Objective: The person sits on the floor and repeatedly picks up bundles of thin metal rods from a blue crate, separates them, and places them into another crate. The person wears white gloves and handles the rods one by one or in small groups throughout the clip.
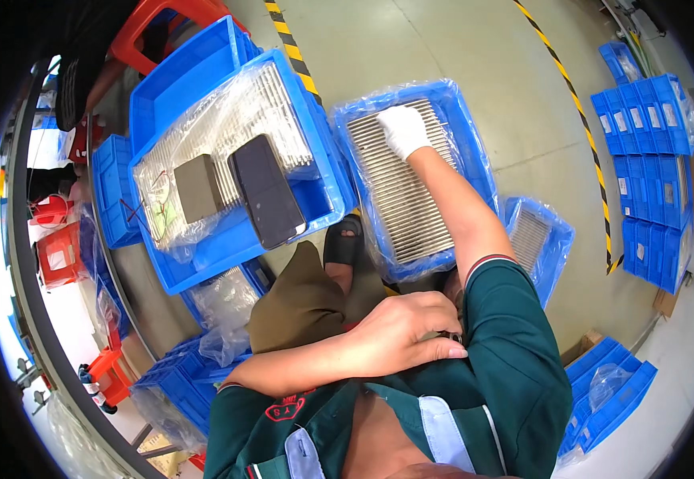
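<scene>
My right hand (404,132), in a white glove, reaches to the far part of a blue crate (474,152) lined with clear plastic film. Its bunched fingers touch the tightly packed rows of thin metal rods (407,207) there; whether a rod is between them is hidden. My bare left hand (411,331) lies across my body beside the right sleeve. Its fingers are curled towards the thumb around something small and dark that I cannot make out.
At left, a large blue crate (173,278) holds film-wrapped rods, a black phone (265,191) and a grey-brown block (197,188). A smaller blue crate (558,239) of rods stands right. Blue bins (642,120) are stacked far right. Striped tape (558,60) marks the floor.
</scene>
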Action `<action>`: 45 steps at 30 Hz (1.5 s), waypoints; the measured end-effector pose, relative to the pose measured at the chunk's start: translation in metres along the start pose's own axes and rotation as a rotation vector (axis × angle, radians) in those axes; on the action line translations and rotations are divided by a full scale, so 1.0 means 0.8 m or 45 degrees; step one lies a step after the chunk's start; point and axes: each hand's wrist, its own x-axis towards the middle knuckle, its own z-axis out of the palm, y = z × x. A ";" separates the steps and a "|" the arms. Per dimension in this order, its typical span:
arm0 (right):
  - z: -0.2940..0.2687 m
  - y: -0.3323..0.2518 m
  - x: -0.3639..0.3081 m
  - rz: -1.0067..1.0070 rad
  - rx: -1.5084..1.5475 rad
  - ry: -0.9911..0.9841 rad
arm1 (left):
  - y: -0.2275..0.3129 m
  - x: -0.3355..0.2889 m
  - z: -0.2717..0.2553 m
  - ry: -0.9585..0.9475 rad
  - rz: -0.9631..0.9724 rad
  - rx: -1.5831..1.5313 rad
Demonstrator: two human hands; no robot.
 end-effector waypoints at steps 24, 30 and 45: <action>0.040 0.137 -0.047 1.136 1.370 -0.293 | 0.007 0.005 0.011 -0.071 -0.027 -0.015; -0.081 0.127 -0.057 0.909 1.003 -0.514 | 0.000 0.020 0.030 -0.014 -0.036 -0.048; -0.163 0.131 -0.676 1.694 0.395 -0.437 | -0.029 0.061 0.050 0.385 -0.409 -0.187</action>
